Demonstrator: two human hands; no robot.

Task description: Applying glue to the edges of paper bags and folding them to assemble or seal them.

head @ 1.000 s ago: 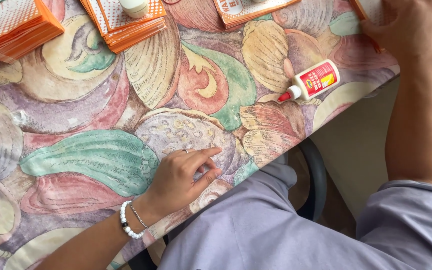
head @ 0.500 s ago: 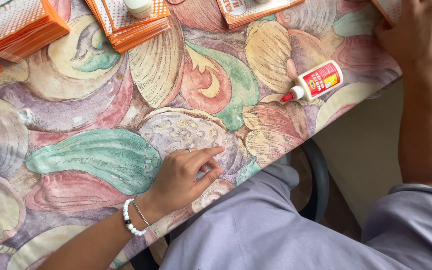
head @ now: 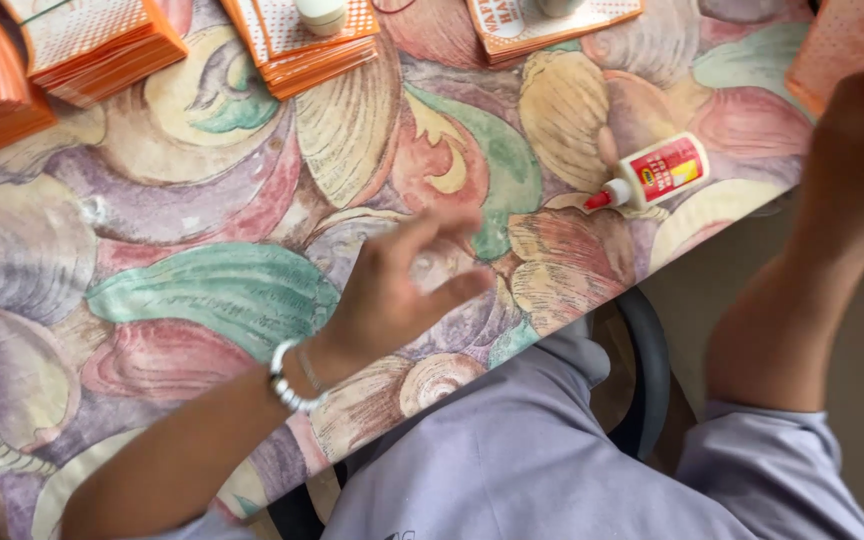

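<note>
So the left hand (head: 392, 290) is seen lifted a bit over the seashell-print tablecloth (head: 202, 290), fingers loose and spread, nothing gripped. It's motion-blurred, so whether the fingertips touch the cloth can't be told. A white bead bracelet (head: 287, 385) is worn at that wrist.

The right hand (head: 857, 165) is found out at about 2 o'clock from the left one, well apart, at the far right edge of the table. Its fingers are curled onto an orange dotted card (head: 842, 45), which is held at its lower edge; how tight the grip is can't really be made out.

Between the two hands, nearer the right one, a small white glue bottle (head: 652, 175) with a red label and red tip is laid on its side, tip aimed toward 8 o'clock, untouched.

Along the top edge, at roughly 10 to 12 o'clock from the left hand, stacks of orange cards (head: 297, 45) are lined up, one topped by a small white cap-like thing (head: 322, 12). A lavender-clad lap (head: 512, 460) is seen below the table edge.
</note>
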